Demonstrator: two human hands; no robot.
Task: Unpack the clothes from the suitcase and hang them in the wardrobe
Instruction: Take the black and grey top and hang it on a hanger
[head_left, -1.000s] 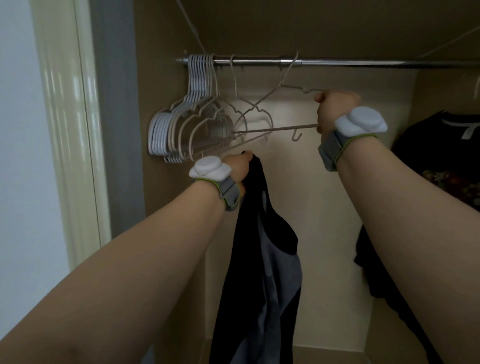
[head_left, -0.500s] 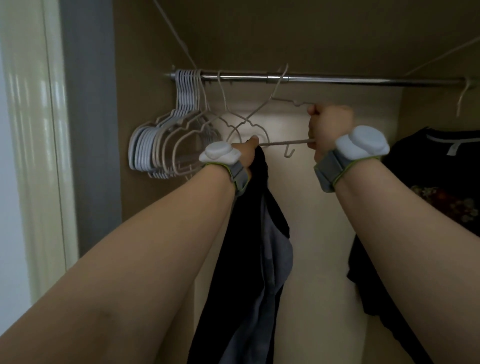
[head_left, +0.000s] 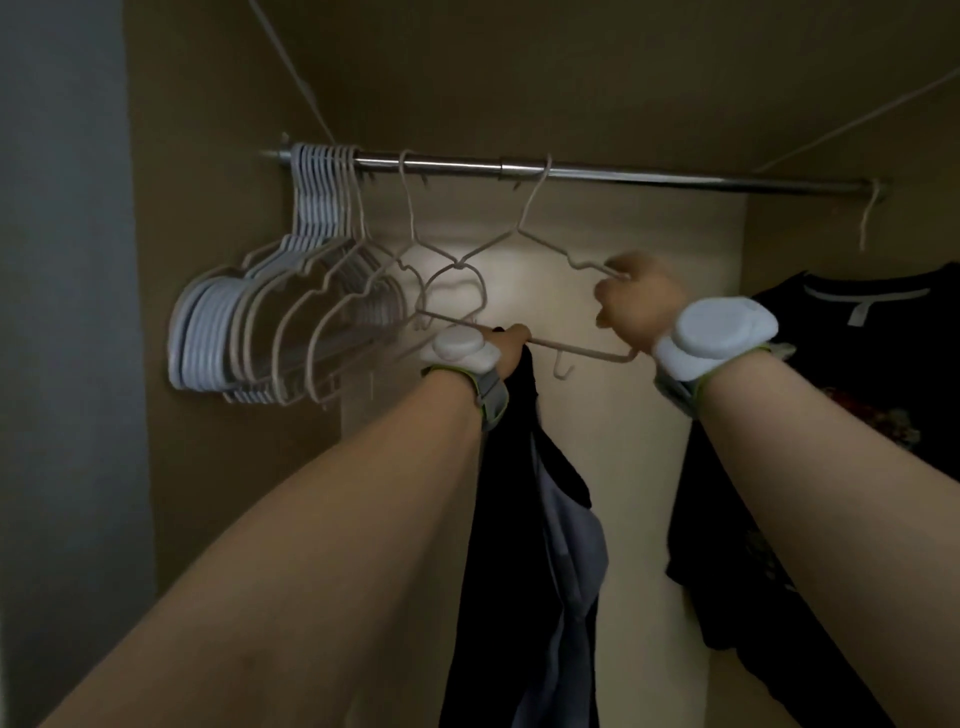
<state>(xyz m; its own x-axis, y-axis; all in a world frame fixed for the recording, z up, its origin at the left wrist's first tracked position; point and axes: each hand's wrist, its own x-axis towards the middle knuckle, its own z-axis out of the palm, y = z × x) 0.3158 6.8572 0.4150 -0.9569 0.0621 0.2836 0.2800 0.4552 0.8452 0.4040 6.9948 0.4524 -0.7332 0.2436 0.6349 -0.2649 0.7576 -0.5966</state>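
A white wire hanger (head_left: 524, 234) hangs by its hook from the metal rail (head_left: 623, 174) inside the wardrobe. My right hand (head_left: 631, 304) grips the hanger's right end. My left hand (head_left: 506, 345) holds the top of a dark, black and grey garment (head_left: 540, 519) right at the hanger's lower bar. The garment hangs straight down below my left wrist. Both wrists wear white and grey bands.
A bunch of several white hangers (head_left: 270, 322) is crowded at the rail's left end, with one more loose hanger (head_left: 410, 244) beside it. A black printed T-shirt (head_left: 857, 395) hangs at the right. The wardrobe's side walls close in left and right.
My left hand has risen with the dark garment from below the hanger up to its lower bar. My right hand has kept its grip on the hanger's end.
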